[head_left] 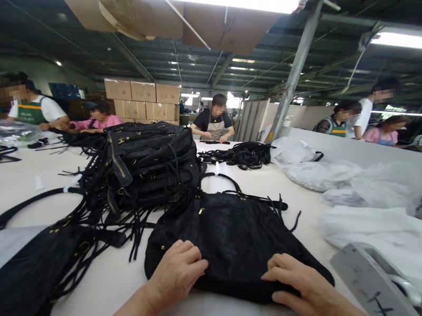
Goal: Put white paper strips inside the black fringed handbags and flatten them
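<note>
A black handbag (226,230) lies flat on the table in front of me, its handle (224,174) stretched away from me. My left hand (178,271) is on its lower left edge, fingers curled against the material; their tips are partly hidden. At the lower right edge, my right hand (294,281) has the bag's rim between its thumb and bent fingers. Left of this bag lies another black bag (20,295), with a pale sheet (5,252) over it. Behind them rises a stack of black bags (151,162) with fringes, gold-coloured fittings and zips.
White plastic bags (391,236) spread along the right side, beside a grey box (368,280) with dark marks. Black straps (246,155) lie farther back on the white table (110,280). A person (213,120) works across the table; others are at left and right.
</note>
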`<state>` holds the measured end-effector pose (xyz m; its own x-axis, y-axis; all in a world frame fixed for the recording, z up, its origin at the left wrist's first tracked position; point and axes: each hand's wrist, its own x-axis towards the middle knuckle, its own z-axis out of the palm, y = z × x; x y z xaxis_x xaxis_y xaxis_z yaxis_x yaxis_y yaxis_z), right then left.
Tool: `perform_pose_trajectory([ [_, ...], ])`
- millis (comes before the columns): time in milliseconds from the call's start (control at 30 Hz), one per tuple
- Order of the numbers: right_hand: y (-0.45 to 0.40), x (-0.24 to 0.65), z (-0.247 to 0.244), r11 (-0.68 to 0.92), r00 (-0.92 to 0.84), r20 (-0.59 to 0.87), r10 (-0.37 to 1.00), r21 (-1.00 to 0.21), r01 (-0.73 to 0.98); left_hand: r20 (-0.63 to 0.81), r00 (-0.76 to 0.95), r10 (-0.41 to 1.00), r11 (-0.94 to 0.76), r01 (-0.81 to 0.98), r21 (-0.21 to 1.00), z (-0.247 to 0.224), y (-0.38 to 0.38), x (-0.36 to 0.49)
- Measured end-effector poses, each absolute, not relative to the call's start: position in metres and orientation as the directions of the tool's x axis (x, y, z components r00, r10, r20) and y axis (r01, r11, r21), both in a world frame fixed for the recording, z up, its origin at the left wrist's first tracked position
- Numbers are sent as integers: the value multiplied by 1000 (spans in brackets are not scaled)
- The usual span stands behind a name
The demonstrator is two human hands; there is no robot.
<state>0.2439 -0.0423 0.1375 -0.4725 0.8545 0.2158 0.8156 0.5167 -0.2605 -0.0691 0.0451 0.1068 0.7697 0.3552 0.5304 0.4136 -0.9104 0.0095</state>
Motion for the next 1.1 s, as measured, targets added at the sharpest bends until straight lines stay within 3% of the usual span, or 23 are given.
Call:
perform_pose_trajectory([
  [100,-33,241,139,533,-463,356,812,-130,836,506,798,329,-906,417,-68,117,48,-66],
  [200,-32,237,122,606,-572,491,657,109,788,486,835,259,-911,379,-165,113,51,-67],
  [267,-36,235,107,655,-671,502,546,244,715,459,864,209,-923,329,-199,103,51,-68],
  [333,-41,234,94,676,-716,476,510,292,676,435,875,213,-932,316,-178,94,50,-69],
  [667,-51,238,96,699,-721,231,654,180,692,301,900,316,-924,364,-117,95,30,-77],
  [867,-59,230,87,591,-640,260,723,247,768,238,814,530,-833,553,-34,129,19,-25],
  [1000,-57,224,81,569,-605,240,759,207,796,418,835,358,-931,350,100,126,26,32],
  [1100,-56,226,91,570,-579,185,794,103,815,456,860,229,-973,191,130,95,38,52],
])
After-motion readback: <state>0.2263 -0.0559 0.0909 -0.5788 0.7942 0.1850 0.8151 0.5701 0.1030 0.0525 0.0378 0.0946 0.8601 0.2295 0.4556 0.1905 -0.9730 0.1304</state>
